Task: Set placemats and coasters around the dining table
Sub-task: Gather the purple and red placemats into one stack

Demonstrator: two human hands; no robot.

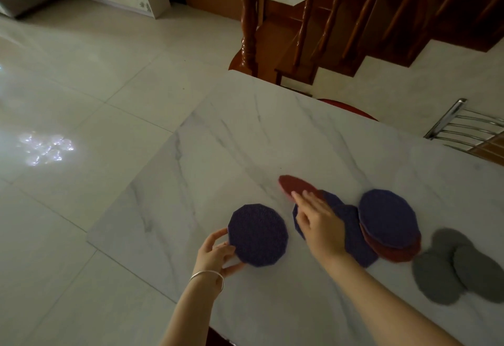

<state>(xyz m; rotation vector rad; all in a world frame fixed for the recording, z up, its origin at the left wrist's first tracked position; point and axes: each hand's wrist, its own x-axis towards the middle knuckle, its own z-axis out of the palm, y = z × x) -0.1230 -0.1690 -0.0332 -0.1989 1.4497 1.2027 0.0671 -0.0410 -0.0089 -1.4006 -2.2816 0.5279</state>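
Observation:
A round purple mat lies near the left edge of the white marble table. My left hand, with a silver bangle on the wrist, grips that mat's left rim. My right hand reaches over a loose pile, its fingers on the near end of a red mat that is tilted and blurred. Under the right hand lie more purple mats. To the right, a purple mat tops a red one. Several small grey coasters overlap at the far right.
A red chair seat shows beyond the table's far edge, and a metal chair back stands at the right. A wooden staircase with turned balusters rises behind. Glossy tiled floor lies to the left.

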